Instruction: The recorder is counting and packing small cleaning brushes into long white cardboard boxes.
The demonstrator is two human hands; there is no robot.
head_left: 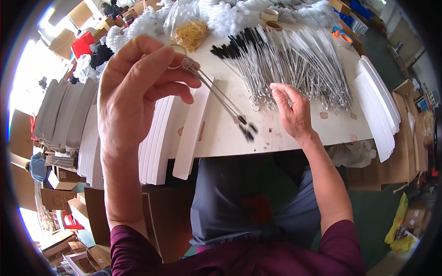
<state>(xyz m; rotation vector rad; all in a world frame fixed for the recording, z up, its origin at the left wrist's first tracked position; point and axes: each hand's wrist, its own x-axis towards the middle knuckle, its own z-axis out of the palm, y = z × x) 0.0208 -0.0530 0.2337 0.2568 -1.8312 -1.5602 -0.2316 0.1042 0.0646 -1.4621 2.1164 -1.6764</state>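
My left hand (131, 85) is raised over the left side of the table, thumb and fingers pinched on the ringed upper end of a few thin wire brushes (221, 94). Their stems slant down to the right and end in dark, blurred bristle tips; a metal ring shows at the fingertips. At the near edge of a large pile of wire brushes (294, 64) is my right hand (293, 112), thumb and forefinger drawn together close to the ringed ends. Whether anything small is between them cannot be made out. The pile's brushes have black or pale bristles at the far end.
Long white folded boxes (159, 138) lie at the table's left edge, one loose white box (193, 131) beside them. More white strips (377, 108) stand at the right. Yellow rubber bands (189, 37), tape rolls (270, 16) and bagged white brushes (230, 16) line the back.
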